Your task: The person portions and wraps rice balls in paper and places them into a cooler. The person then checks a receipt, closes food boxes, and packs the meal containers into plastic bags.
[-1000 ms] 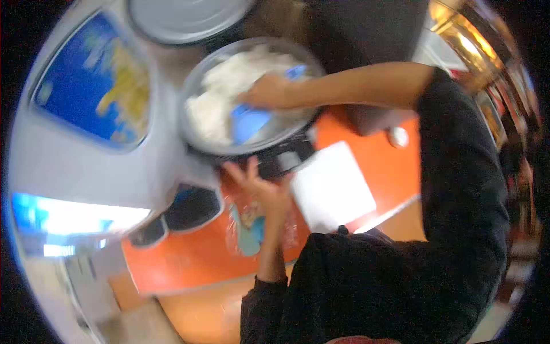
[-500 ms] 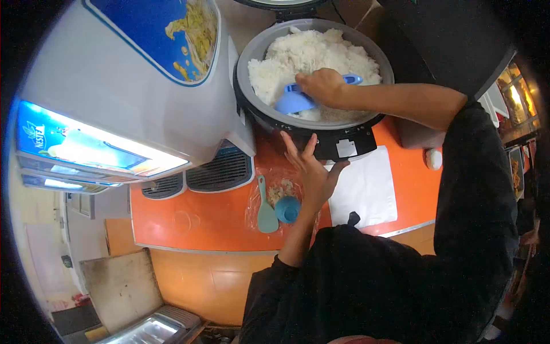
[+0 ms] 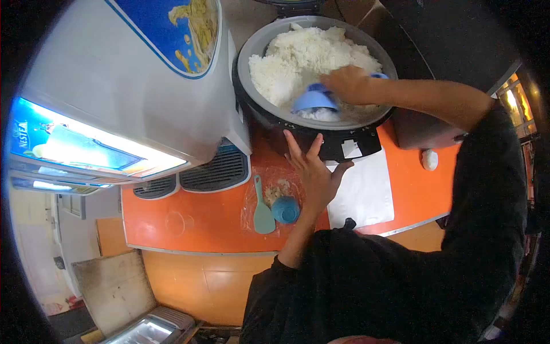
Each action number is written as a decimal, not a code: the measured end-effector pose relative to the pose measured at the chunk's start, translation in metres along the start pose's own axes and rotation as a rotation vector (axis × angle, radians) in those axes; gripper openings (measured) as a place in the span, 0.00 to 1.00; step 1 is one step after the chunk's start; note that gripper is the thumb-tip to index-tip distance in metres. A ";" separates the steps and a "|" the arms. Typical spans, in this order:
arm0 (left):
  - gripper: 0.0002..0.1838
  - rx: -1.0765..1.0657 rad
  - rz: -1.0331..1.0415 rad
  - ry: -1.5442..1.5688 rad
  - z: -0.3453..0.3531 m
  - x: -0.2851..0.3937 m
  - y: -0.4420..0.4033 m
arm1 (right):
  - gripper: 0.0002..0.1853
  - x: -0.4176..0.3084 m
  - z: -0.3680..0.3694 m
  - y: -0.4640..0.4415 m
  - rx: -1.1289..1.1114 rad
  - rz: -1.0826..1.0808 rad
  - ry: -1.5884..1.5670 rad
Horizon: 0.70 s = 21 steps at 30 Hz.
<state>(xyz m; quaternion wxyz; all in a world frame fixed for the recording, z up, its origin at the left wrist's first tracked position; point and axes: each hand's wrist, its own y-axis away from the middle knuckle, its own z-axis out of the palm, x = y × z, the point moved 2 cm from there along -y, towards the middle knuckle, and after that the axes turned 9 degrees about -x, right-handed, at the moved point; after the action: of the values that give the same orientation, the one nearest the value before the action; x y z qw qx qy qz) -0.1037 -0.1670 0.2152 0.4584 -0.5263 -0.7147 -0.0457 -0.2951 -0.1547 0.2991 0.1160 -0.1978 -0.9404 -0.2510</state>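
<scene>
A big rice cooker holds a heap of white cooked rice. Inside its pot, my right hand is closed on a blue rice scoop, whose cupped end sits low against the near wall with rice at its lip. Part of the scoop's handle is covered by my fingers. Spread fingers of my left hand rest against the cooker's dark front, beside a white label. Below that hand, a pale green rice paddle and a small blue bowl lie on clear plastic with some loose rice.
A white drink dispenser with drip trays stands close on the left. White paper lies on the orange counter near the cooker. At the right are a dark box-like appliance and a small white object.
My right hand has moved to the right with the scoop inside the pot. My left hand stays against the cooker's front. The whole view has shifted slightly.
</scene>
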 end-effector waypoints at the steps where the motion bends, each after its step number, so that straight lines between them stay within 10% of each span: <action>1: 0.47 0.002 0.016 0.020 0.000 0.000 0.000 | 0.15 0.006 -0.002 0.009 -0.127 -0.048 -0.030; 14: 0.47 0.064 0.087 0.228 0.013 -0.009 -0.001 | 0.18 0.008 -0.011 0.002 -0.172 -0.199 -0.207; 21: 0.47 -0.004 0.042 0.134 0.008 -0.007 0.000 | 0.03 0.035 -0.011 0.001 -0.473 -0.194 -0.723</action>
<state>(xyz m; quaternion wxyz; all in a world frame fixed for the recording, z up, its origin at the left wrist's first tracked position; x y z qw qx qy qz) -0.1083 -0.1674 0.2050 0.5050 -0.5378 -0.6711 -0.0729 -0.3248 -0.1486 0.3196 -0.2930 -0.2049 -0.8514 -0.3837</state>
